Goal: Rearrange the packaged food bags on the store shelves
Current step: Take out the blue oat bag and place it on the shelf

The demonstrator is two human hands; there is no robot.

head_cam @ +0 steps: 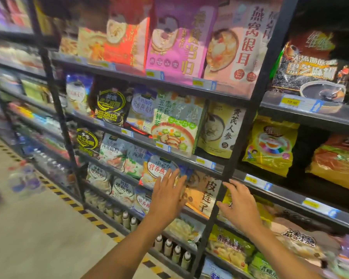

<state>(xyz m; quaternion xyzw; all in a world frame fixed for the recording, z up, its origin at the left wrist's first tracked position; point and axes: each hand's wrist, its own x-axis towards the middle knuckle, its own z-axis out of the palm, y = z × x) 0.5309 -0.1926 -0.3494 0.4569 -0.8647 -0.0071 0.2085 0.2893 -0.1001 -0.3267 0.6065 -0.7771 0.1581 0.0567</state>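
Orange bag (207, 190) waits between the left hand (166, 196) and right hand (240, 208). Both reach out, fingers spread, holding nothing. Next they probably need to grab it.

The left hand (167, 196) hides part of the blue-and-white plastic bag (159, 168), lower centre. The top edge cuts the tall pink plastic bag (175, 43). Grey metal shelves (16, 64) at far left are blurred.
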